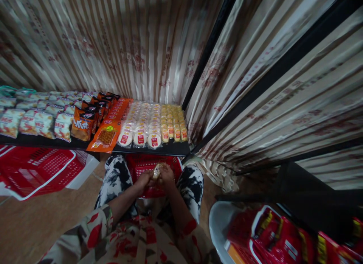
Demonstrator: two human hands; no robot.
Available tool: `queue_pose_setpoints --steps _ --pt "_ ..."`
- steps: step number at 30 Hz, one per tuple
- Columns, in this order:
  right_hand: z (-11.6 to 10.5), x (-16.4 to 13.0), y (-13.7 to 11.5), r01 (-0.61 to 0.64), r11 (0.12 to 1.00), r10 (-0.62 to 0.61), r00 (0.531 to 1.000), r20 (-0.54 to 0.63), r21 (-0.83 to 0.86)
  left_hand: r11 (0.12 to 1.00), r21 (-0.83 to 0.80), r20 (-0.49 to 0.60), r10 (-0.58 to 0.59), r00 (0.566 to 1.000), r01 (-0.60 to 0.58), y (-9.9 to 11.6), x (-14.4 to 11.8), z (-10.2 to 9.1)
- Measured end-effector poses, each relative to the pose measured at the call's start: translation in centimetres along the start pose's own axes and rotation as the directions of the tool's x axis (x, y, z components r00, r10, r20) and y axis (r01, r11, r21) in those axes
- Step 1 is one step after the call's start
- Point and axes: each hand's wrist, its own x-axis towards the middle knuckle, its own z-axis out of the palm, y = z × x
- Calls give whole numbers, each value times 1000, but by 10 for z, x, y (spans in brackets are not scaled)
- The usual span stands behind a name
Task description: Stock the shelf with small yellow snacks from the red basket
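Both my hands meet low in the middle of the view, above a red plastic basket (pixel 141 162) held between my knees. My left hand (pixel 144 178) and my right hand (pixel 167 176) together grip a small pale wrapped snack (pixel 156 171). Just beyond them a low black shelf (pixel 170 149) carries rows of round white packaged cakes (pixel 140 133) and small yellow packets (pixel 173 122).
Orange flat packs (pixel 106 135), an orange bag (pixel 81 128) and pale snack bags (pixel 36 122) fill the shelf's left part. Red basket lids (pixel 36 169) lie on the floor at left. Red packages (pixel 269 237) sit on a white stool at lower right. Striped curtains hang behind.
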Motion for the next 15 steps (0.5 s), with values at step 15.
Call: queue_pose_setpoints --steps 15 --pt "-46 -23 -60 -65 986 28 972 233 151 990 -109 -20 85 996 -87 26 -20 29"
